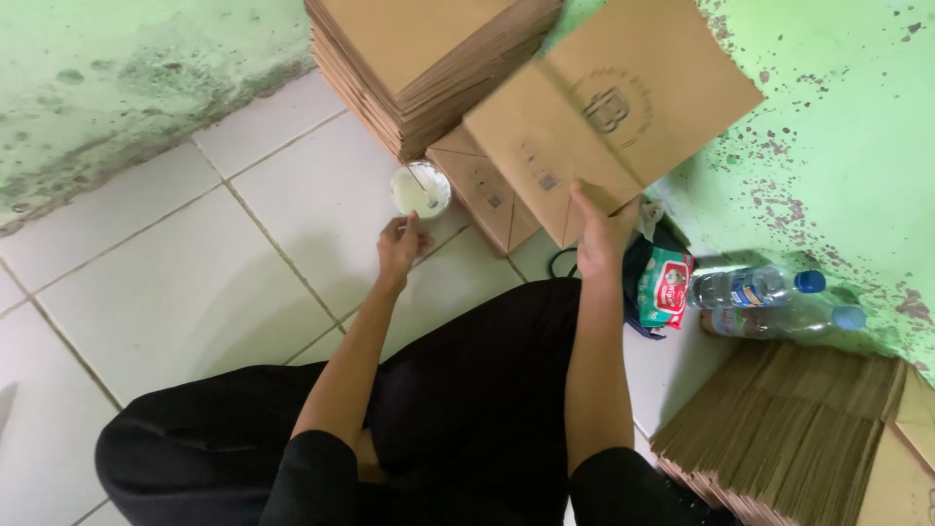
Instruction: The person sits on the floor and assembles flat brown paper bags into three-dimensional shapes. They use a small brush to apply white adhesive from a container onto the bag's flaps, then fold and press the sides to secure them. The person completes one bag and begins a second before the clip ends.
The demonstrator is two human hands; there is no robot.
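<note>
My right hand (pixel 602 234) pinches the flat brown cardboard box blank (pixel 609 107); my left hand (pixel 401 244), fingers curled, nears the far small white cup (pixel 421 189). Best keep the board level.

Pale green walls (pixel 838 127), stained and flecked with peeling patches, meet a floor of large white tiles (pixel 146 292) with dark grout lines, all lit by soft, even daylight.

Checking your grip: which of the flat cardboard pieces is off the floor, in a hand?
The printed cardboard sheet in the right hand; the stacks rest on the floor.
</note>
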